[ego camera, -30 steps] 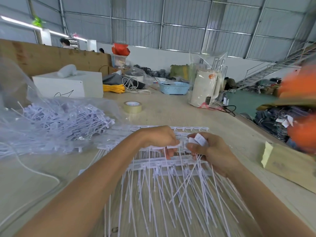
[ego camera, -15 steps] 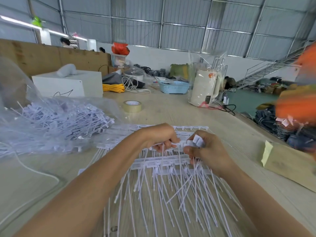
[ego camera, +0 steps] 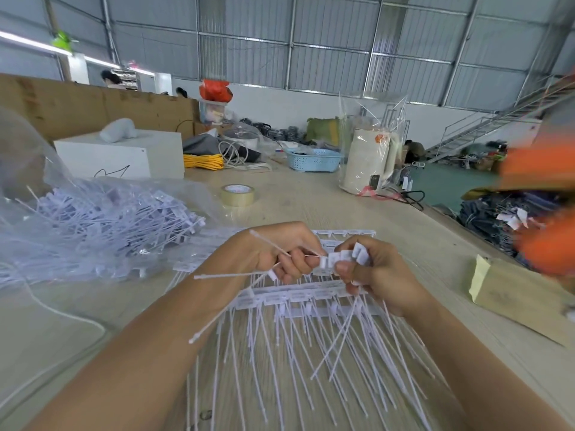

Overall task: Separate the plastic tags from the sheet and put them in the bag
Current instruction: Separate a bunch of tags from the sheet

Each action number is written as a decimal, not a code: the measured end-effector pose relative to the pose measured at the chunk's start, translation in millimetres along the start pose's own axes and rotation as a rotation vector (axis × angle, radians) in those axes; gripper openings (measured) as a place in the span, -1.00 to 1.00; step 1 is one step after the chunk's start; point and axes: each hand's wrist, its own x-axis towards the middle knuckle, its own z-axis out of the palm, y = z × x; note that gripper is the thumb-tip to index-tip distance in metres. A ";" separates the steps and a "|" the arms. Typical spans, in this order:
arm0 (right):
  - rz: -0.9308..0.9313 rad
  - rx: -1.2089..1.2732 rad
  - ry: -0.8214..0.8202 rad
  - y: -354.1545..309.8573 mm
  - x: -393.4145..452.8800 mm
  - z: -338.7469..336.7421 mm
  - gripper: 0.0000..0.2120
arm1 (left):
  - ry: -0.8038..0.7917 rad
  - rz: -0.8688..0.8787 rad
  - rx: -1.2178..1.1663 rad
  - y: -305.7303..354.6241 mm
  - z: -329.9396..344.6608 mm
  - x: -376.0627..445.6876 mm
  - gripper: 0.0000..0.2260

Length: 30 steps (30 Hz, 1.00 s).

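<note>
While both hands work at the middle of the bench (ego camera: 326, 200), the sheet (ego camera: 298, 295) of white tags lies flat beneath them, its thin tails fanned toward the near edge. Left hand (ego camera: 280, 251): fingers curled, grip clamped on a few loose tags (ego camera: 236, 275) whose tails stick out leftward across the wrist and forearm. Right hand (ego camera: 378, 275): fingers curled, thumb pressed down, grip clamped on a small bundle of tag heads (ego camera: 345, 255) that stand up white between the two hands; tails from this bundle hang down over the sheet. The two hands are just beside each other, knuckles nearly touching.

Bag (ego camera: 102, 222): clear plastic, at the left edge of the bench, mouth facing the hands, already holding a heap of separated tags. It lies near the left hand but apart from it.

Elsewhere on the bench: tape roll (ego camera: 238, 195) beyond the hands; white box (ego camera: 124, 155) toward the far left corner; yellow cord coil (ego camera: 203, 161) beside it; blue basket (ego camera: 312, 159) at the far edge; cream kettle (ego camera: 367, 160) wrapped in clear film to the right of the basket; brown envelope (ego camera: 510, 295) at the right edge. Blurred orange shape (ego camera: 541, 188) at far right, cannot tell what it is.
</note>
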 end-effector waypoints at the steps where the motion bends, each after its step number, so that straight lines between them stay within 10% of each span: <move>1: 0.023 0.049 -0.032 0.6 -0.7 -0.2 -0.90 | -0.049 0.001 -0.003 0.7 0.2 -2.5 -0.66; 6: 0.190 0.371 0.214 4.4 0.4 -31.1 -0.87 | 0.072 0.212 -0.053 0.2 -26.1 -34.2 -0.63; 10: 0.189 0.540 0.236 10.1 9.2 -31.9 -0.96 | 0.503 0.148 0.385 -9.0 -16.6 -24.5 -0.73; 18: 0.234 0.419 0.211 12.8 9.1 -18.8 -0.96 | 0.654 0.005 0.997 -11.6 4.9 10.0 -0.58; 22: 0.236 0.289 0.195 2.2 16.7 -7.5 -0.91 | 0.716 0.258 0.790 4.8 14.3 8.8 -0.61; 30: 0.235 0.423 0.510 -29.3 46.8 21.6 -0.88 | 0.348 0.297 0.329 16.1 38.4 -5.9 -0.64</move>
